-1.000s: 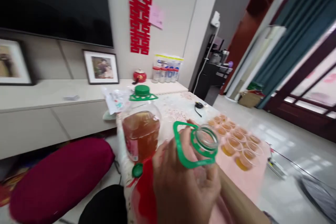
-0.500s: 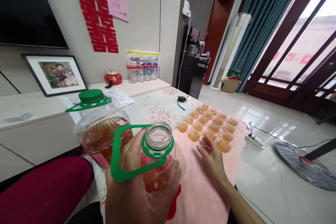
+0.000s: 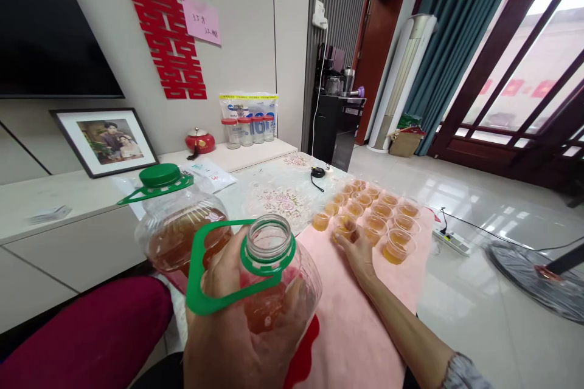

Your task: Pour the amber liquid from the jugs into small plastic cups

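My left hand [image 3: 241, 328] is wrapped round a clear plastic jug [image 3: 310, 273] with a green carrying handle and an uncapped mouth. Amber-red liquid shows low inside it. Over on the pink cloth [image 3: 337, 328], my right hand [image 3: 358, 250] has thumb and fingers closed round a small clear plastic cup [image 3: 344, 226] at the near side of a group. Several more cups of amber liquid [image 3: 398, 246] stand in rows beside and behind it. A second, larger jug [image 3: 182, 234] with a green cap stands left of the held one, partly hidden by it.
A tape measure [image 3: 318, 172] lies on the flowered tablecloth [image 3: 278, 200]. Behind, a white cabinet top bears a framed photo [image 3: 116, 140], a red pot [image 3: 199, 141] and red-lidded jars [image 3: 245, 132]. To the right, a power strip [image 3: 451, 241] and a fan base [image 3: 538, 273] rest on the floor.
My right hand has moved from open above the cloth to a closed hold on a cup. The jug stays in my left hand, and the view has shifted slightly.
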`<state>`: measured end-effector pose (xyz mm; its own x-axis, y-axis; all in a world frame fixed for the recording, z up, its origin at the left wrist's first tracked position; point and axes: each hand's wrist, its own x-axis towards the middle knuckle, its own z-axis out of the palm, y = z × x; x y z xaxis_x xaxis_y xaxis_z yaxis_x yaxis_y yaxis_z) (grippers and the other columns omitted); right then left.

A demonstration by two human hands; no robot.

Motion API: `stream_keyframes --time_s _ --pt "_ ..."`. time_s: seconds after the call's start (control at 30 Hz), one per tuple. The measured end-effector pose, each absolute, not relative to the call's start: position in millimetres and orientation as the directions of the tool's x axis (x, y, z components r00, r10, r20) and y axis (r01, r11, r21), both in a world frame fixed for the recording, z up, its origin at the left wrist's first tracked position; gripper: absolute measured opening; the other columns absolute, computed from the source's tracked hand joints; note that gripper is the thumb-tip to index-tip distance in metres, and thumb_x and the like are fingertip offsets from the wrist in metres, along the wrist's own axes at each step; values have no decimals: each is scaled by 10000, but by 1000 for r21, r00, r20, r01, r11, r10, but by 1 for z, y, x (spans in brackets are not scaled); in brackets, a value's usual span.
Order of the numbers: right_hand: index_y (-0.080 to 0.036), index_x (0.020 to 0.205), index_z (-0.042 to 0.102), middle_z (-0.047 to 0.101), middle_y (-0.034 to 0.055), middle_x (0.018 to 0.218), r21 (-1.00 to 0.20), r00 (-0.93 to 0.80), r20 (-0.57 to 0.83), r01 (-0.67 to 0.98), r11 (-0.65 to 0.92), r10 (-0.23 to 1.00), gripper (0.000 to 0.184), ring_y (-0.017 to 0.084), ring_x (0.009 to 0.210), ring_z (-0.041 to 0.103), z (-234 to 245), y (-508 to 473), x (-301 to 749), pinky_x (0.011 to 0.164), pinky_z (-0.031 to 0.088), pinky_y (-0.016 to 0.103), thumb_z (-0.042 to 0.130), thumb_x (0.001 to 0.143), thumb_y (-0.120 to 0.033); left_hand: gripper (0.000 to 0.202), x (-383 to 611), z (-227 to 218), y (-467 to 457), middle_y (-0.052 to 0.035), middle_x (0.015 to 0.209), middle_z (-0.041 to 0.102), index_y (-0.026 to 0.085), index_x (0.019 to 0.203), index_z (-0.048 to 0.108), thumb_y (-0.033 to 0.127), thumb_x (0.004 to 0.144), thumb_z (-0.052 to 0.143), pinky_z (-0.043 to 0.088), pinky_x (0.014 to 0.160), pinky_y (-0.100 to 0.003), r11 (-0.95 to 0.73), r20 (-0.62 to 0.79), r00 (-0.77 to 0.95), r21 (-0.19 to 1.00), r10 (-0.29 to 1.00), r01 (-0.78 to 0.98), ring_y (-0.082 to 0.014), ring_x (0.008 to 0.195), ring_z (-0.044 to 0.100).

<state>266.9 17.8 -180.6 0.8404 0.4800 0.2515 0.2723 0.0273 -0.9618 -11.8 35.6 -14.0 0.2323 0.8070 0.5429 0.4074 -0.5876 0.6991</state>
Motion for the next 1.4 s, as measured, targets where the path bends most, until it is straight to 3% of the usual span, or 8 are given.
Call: stream_keyframes --time_s 0.07,0.2,0.43,0.6,0.83,1.07,1.23,1.4 --pt "-178 1129 717 775 74 1159 -966 841 241 258 32 484 341 254 1079 729 -180 17 266 992 559 508 785 883 -404 649 -12 -13 35 -59 1291 660 285 1352 586 561 791 759 593 935 -432 -602 555 239 698 797 388 -280 1121 670" --pt "-198 1158 721 780 109 1197 -972 840 229 229 62 492 480 323 1142 714 -173 8 258 1020 545 537 824 763 -450 602 -13 -16 36 -47 1269 664 309 1313 595 537 783 763 591 877 -427 -600 549 250 681 798 420 -272 1043 685" --pt "-236 1167 739 772 137 1281 -973 761 231 191 131 606 540 379 1250 687 -123 -14 233 1044 559 579 875 711 -492 601 -11 -23 37 -64 1066 740 255 1315 587 480 777 734 604 966 -544 -553 529 203 673 824 491 -302 977 715" --pt "-291 1223 737 771 97 1310 -935 594 346 286 211 726 494 336 1262 699 -57 -17 217 1059 579 553 879 776 -447 570 -10 -26 37 -81 1230 734 266 1340 547 417 812 699 641 932 -542 -585 561 220 634 798 506 -316 1121 721" --pt "-305 1338 670 770 87 1316 -731 314 617 568 378 722 558 315 1218 740 21 -8 198 1007 632 533 856 813 -326 594 -6 -31 40 -112 1290 716 279 1371 488 316 808 673 618 988 -610 -676 685 214 527 697 515 -320 1148 722" --pt "-295 1342 660 781 89 1258 -497 101 711 772 396 696 501 308 1129 773 57 -3 188 949 660 502 798 861 -327 598 -3 -28 37 -136 1339 674 289 1387 466 269 814 634 604 991 -638 -693 718 191 511 669 509 -336 1233 681" --pt "-283 1354 642 768 91 1278 -308 -58 751 851 426 658 491 305 1166 750 64 -1 189 1006 621 514 760 877 -274 571 0 -30 36 -116 1229 717 280 1340 492 250 789 635 618 963 -631 -674 701 183 528 689 517 -311 1058 734" --pt "-282 1358 622 763 100 1284 -162 -169 777 877 452 606 507 307 1179 744 69 2 190 980 627 491 756 871 -233 623 1 -32 38 -202 1281 700 213 1395 463 295 801 630 638 906 -637 -704 796 182 373 578 604 -387 1163 711"
